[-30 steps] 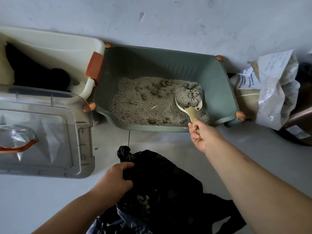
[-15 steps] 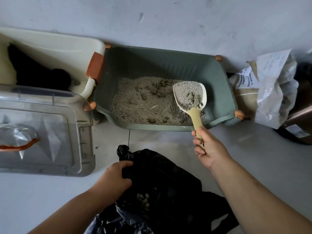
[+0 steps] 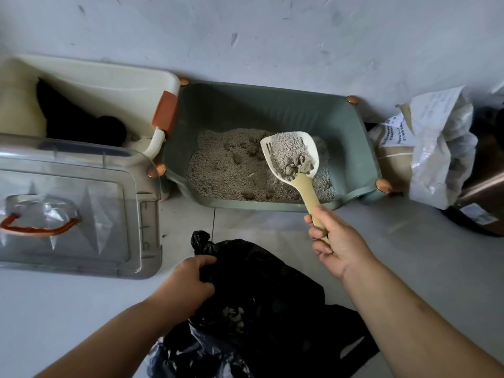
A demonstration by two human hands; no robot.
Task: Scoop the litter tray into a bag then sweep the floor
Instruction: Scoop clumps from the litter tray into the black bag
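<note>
- The cream-coloured slotted plastic litter scoop (image 3: 289,156) hangs over the right half of the grey-green plastic litter tray (image 3: 272,90). Its bowl is loaded with pale granules, and dark grey clumps are gathered near the neck.
- The right hand (image 3: 335,241) grips the scoop's handle at its lower end, fingers curled round it.
- The scoop looks stiff and light, but the load is loose and would likely spill if the bowl tips, and the clumps look crumbly. Held at the handle's end, it probably wants a level wrist on the way across.
- The loose grey litter (image 3: 223,165) in the tray shows more clumps, so scooping seems unfinished.
- The thin black plastic bag (image 3: 272,290) lies on the floor just in front of the tray, limp and soft. A few clumps (image 3: 231,317) show inside it.
- The left hand (image 3: 191,279) clutches the bag's rim in curled fingers, apparently holding the mouth open.
- To the left stand a cream plastic bin (image 3: 109,83) and a clear plastic lid with an orange handle (image 3: 81,186). To the right is a filled paper and plastic sack (image 3: 436,148).
</note>
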